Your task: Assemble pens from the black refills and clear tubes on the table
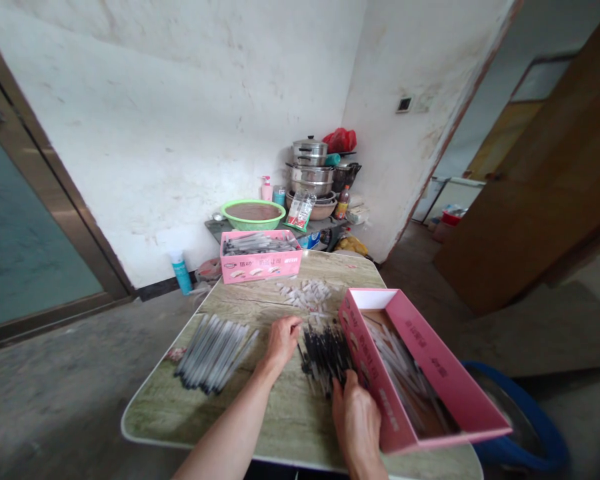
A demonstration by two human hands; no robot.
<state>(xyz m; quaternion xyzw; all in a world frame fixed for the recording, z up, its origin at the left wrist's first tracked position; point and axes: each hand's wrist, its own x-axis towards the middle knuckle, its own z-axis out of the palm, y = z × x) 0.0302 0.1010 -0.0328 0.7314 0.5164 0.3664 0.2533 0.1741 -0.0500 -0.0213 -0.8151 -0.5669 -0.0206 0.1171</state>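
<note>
My left hand (280, 341) is closed in a pinch over the table, just left of a pile of thin black pen-like sticks (327, 350). Whatever its fingertips hold is too small to make out. At the near right end of that pile is my right hand (357, 410), fingers bent and closed against the sticks; what lies between them is hidden. To the left, a row of clear, dark-tipped tubes (215, 353) lies side by side. Small white pieces (305, 293) are scattered beyond the black pile. An open pink box (430, 360) beside my right hand holds several clear tubes.
Another pink box (261, 267), full of similar tubes, stands at the far edge of the wood-patterned table (280, 433). Behind it are a green basin (254, 225) and stacked steel pots (311, 177). A blue tub (530, 427) is on the floor at right.
</note>
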